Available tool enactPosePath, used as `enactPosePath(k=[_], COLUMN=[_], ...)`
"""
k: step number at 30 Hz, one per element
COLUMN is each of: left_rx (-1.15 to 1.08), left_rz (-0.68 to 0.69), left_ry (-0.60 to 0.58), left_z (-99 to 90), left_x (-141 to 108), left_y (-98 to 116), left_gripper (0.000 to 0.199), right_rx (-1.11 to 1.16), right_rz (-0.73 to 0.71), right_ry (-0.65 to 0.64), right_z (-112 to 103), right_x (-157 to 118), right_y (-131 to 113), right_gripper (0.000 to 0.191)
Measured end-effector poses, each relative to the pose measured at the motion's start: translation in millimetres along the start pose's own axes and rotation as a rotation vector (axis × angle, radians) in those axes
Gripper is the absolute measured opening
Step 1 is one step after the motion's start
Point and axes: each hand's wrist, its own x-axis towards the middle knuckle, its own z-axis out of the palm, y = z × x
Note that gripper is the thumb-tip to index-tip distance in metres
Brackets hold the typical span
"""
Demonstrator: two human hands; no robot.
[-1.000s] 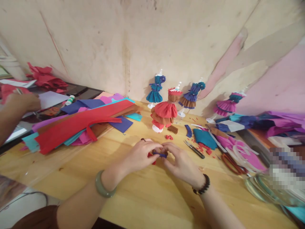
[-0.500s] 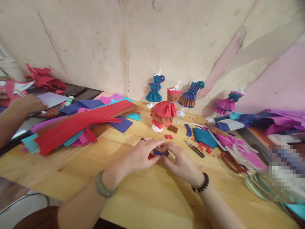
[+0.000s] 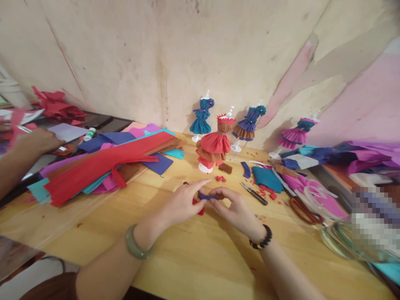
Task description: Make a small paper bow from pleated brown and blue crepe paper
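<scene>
My left hand (image 3: 184, 203) and my right hand (image 3: 236, 208) meet over the middle of the wooden table (image 3: 187, 258). Between their fingertips they pinch a small blue paper strip (image 3: 208, 197), one end in each hand. A red paper piece (image 3: 200, 207) shows under the fingers of my left hand. Just beyond my hands lies a small red bow (image 3: 221, 179). A mini mannequin in a red and brown paper dress (image 3: 215, 143) stands behind it.
Three more dressed mannequins (image 3: 201, 116) stand near the wall. Long coloured paper sheets (image 3: 103, 166) lie at left, near another person's hand (image 3: 40, 141). At right are snips (image 3: 256, 194), a teal paper roll (image 3: 268, 180), red-handled scissors (image 3: 304, 212) and a glass container (image 3: 337, 241).
The blue strip now shows more plainly between my fingertips, and my left index finger has lifted off. The other person's hand at left has moved slightly.
</scene>
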Motion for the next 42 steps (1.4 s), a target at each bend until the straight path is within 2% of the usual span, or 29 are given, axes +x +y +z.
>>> enactPosePath(k=[4,9,15,19,22,26,29,36,42], left_rx=[-0.337,-0.602,-0.687,-0.753,-0.801,-0.818,-0.824,-0.823,-0.830], left_rz=[-0.103,-0.318,-0.346,-0.365,-0.368,-0.410,-0.420,-0.411,-0.420], left_ry=[-0.038,-0.056,-0.245,-0.285,-0.252,-0.086,-0.004,-0.018,0.027], left_z=[-0.7,-4.4,-8.1,-7.4,-5.5,-4.8,-4.9,-1.3,-2.9], left_x=[4,10,9,7,8,10,11,11,12], left_y=[-2,-8,-7,-8,-9,-8,-7,-7,-7], left_gripper=[0.064,0.044,0.032,0.031,0.031,0.032,0.032,0.033,0.032], right_rx=[0.072,0.177,0.258,0.326,0.454,0.610,0.694,0.686,0.712], right_rz=[0.038,0.064,0.123,0.117,0.134,0.190,0.236,0.307,0.320], right_ry=[0.000,-0.074,-0.132,-0.104,-0.066,0.032,0.054,0.138,0.144], right_z=[-4,-7,-5,-2,2,4,7,20,14], right_x=[2,1,-2,-1,0,3,3,3,2], right_y=[0,2,5,9,10,8,7,6,3], right_gripper=[0.016,0.021,0.025,0.028,0.041,0.053,0.056,0.059,0.059])
